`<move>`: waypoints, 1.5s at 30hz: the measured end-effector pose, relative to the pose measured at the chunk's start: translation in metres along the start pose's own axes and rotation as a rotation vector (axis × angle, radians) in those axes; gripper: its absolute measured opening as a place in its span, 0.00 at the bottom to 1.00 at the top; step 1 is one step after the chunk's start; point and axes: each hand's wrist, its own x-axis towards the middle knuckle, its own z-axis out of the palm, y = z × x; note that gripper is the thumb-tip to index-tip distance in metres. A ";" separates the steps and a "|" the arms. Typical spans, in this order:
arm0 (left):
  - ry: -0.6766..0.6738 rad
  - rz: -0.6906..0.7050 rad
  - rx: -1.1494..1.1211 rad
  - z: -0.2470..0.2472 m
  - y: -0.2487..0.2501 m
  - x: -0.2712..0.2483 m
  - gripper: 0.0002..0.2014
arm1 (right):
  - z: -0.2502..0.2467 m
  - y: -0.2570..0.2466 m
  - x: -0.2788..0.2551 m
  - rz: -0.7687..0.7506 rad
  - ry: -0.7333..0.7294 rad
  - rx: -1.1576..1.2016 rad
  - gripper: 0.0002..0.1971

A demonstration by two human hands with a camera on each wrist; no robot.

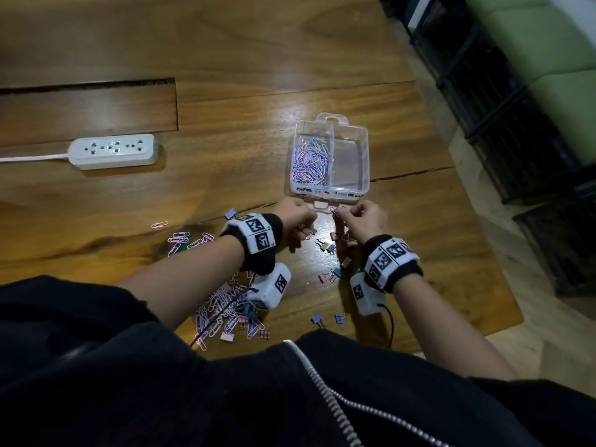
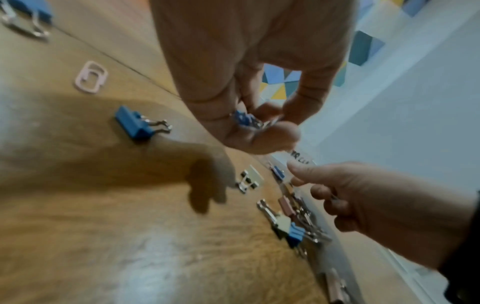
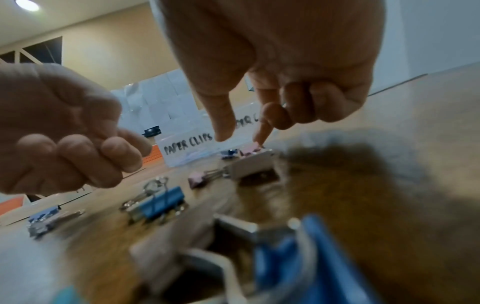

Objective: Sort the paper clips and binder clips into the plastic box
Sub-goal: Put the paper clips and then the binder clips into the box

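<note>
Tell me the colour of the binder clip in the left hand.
Blue binder clip, held in the left hand; clearest in the left wrist view.

You work on a glossy, grained brown wooden table (image 1: 225, 101); the clear, smooth plastic box (image 1: 363, 162) shines, and the blue binder clip (image 2: 136, 125) has bright metal handles.

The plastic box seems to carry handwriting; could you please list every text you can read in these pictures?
"PAPER CLIPS": handwritten on the plastic box, front wall, left label.
Second label on the box: partly hidden by the right hand, unreadable.
Wrist bands: black-and-white square codes, no words.
</note>
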 end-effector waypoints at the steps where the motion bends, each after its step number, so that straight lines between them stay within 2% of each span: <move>1: 0.016 0.024 0.019 -0.002 0.000 0.001 0.08 | 0.001 -0.001 0.001 0.002 0.004 -0.025 0.13; 4: 0.035 0.113 0.208 0.000 0.002 0.005 0.09 | 0.000 -0.006 0.001 0.012 0.010 -0.053 0.13; 8: 0.067 0.223 0.595 0.011 0.001 0.012 0.05 | -0.002 -0.011 0.001 0.027 -0.042 -0.013 0.10; 9: 0.075 0.236 0.665 0.014 0.001 0.013 0.08 | -0.001 -0.011 0.000 0.020 -0.057 -0.018 0.09; 12: 0.078 0.279 0.728 0.019 -0.002 0.015 0.15 | 0.002 -0.006 -0.006 0.013 -0.092 0.031 0.06; 15: 0.079 0.324 0.800 0.022 -0.003 0.014 0.17 | -0.001 0.001 -0.011 0.016 -0.118 0.147 0.11; 20: 0.078 0.385 0.928 0.024 0.001 0.011 0.18 | -0.013 0.004 -0.020 0.067 -0.167 0.412 0.08; 22: 0.089 0.422 1.027 0.025 0.002 0.010 0.17 | -0.014 0.005 -0.021 0.064 -0.137 0.442 0.09; 26: 0.093 0.502 1.366 0.031 0.005 0.006 0.13 | -0.011 0.008 -0.016 0.079 0.008 0.403 0.10; 29: 0.084 0.548 1.613 0.037 0.010 0.003 0.12 | -0.010 0.011 -0.012 0.138 0.016 0.472 0.09; 31: 0.060 0.555 1.686 0.042 0.013 0.003 0.12 | -0.011 0.010 -0.012 0.159 0.019 0.517 0.08; 33: 0.061 0.529 1.608 0.042 0.014 0.003 0.11 | -0.012 0.010 -0.011 0.157 0.012 0.489 0.06; 34: 0.074 0.511 1.469 0.039 0.014 0.001 0.09 | -0.014 0.010 -0.011 0.158 0.001 0.478 0.05; 36: 0.053 0.430 1.060 0.027 0.014 -0.003 0.08 | -0.016 0.013 -0.010 0.168 -0.009 0.477 0.05; 39: 0.055 0.300 0.467 -0.002 0.012 -0.014 0.17 | -0.016 0.017 -0.019 0.157 0.038 0.439 0.08; 42: 0.000 0.125 -0.036 -0.033 0.004 -0.033 0.17 | -0.004 0.013 -0.042 -0.003 0.021 0.323 0.05; 45: -0.070 0.087 -0.099 -0.062 -0.010 -0.053 0.12 | 0.020 0.003 -0.069 -0.240 -0.138 0.073 0.02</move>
